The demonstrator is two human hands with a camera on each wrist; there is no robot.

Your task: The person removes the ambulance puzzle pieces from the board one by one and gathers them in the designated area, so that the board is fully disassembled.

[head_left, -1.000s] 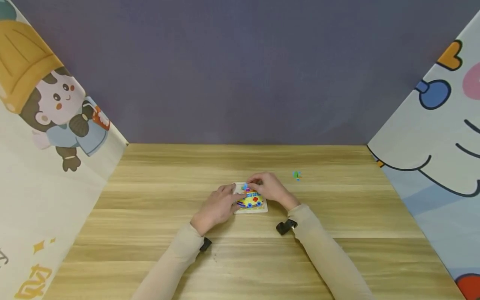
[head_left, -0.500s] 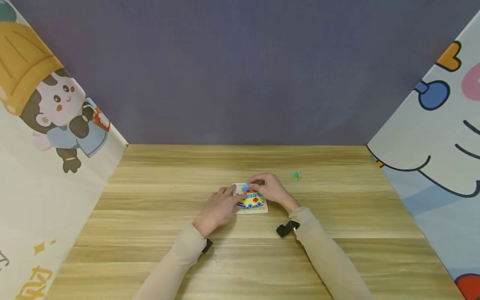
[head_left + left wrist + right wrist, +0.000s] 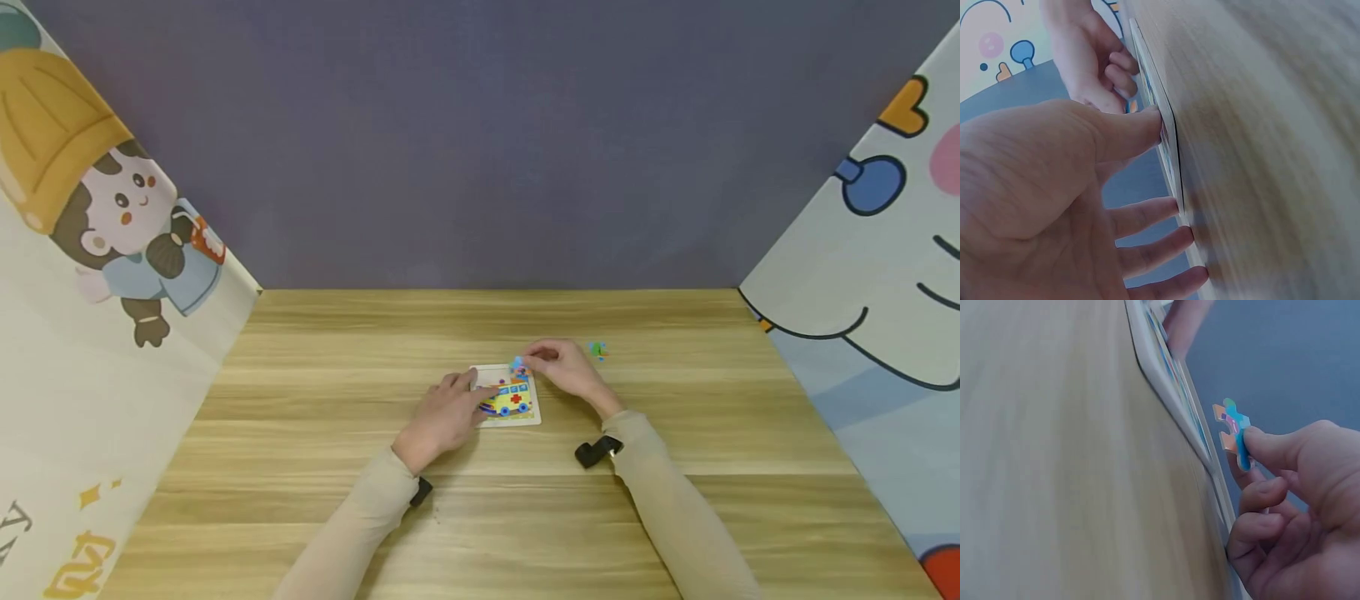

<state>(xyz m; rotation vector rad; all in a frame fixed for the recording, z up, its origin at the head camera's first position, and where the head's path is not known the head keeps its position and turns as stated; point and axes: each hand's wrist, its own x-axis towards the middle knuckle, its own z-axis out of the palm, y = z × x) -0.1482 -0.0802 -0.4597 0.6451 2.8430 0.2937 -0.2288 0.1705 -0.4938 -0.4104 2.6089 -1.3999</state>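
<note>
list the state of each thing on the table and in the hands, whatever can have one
Puzzle board: flat on the table, partly filled, bare at its top left
Held piece: pinched, raised off the board
Loose piece: lying on the table, apart from the board
Left hand: thumb on the board, fingers at its edge
Right hand: pinching the held piece

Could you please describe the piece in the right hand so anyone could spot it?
On the wooden table lies a pale-framed ambulance puzzle. At its far right corner, the right hand pinches the blue-and-orange piece, unlike the greener piece lying loose.
</note>
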